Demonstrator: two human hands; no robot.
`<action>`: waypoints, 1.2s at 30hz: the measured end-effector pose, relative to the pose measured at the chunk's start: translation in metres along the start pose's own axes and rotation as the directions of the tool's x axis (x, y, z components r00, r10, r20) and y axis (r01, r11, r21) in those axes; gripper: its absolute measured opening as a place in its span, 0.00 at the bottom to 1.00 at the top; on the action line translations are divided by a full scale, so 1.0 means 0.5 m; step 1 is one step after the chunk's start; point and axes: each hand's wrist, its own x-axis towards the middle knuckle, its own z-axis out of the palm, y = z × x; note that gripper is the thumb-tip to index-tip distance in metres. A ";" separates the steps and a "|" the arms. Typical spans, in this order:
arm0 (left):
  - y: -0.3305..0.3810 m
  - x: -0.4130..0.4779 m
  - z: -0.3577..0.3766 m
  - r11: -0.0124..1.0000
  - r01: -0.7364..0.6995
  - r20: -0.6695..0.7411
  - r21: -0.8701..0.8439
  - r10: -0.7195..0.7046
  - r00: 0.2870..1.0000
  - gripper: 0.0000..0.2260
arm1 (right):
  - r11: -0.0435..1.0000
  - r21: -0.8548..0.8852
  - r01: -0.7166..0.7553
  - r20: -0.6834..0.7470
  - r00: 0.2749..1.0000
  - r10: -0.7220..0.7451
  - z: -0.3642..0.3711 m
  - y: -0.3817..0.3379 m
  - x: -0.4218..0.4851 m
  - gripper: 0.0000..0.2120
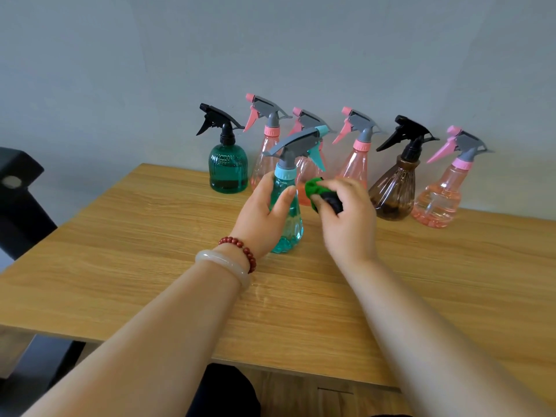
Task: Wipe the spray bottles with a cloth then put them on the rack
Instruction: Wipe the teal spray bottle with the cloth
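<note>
Teal bottle (285, 212) gripped by left hand (264, 215); right hand (346, 218) clutches cloth (314, 188).

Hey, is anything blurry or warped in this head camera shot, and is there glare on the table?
Head view: the right hand and its green cloth are smeared by motion; head view: the left hand and the blue-capped bottle it grips look slightly sharper; head view: wide-angle warp tilts the far-right pink bottle outward; head view: soft light, only a faint sheen on the table.
</note>
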 end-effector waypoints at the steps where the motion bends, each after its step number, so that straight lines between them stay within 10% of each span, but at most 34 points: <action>1: -0.001 0.001 0.002 1.000 0.004 -0.008 -0.004 -0.004 1.000 0.16 | 0.999 0.046 -0.005 -0.037 0.999 0.007 -0.003 -0.010 0.000 0.08; 12: -0.019 -0.005 -0.012 0.977 0.093 0.000 -0.189 -0.095 0.995 0.20 | 0.825 0.404 -0.394 0.198 0.919 0.342 0.016 -0.051 -0.001 0.08; 36: -0.015 -0.006 -0.010 0.982 0.119 -0.063 -0.149 -0.130 0.990 0.12 | 0.685 0.579 -0.442 0.090 0.870 0.485 0.024 -0.094 0.007 0.09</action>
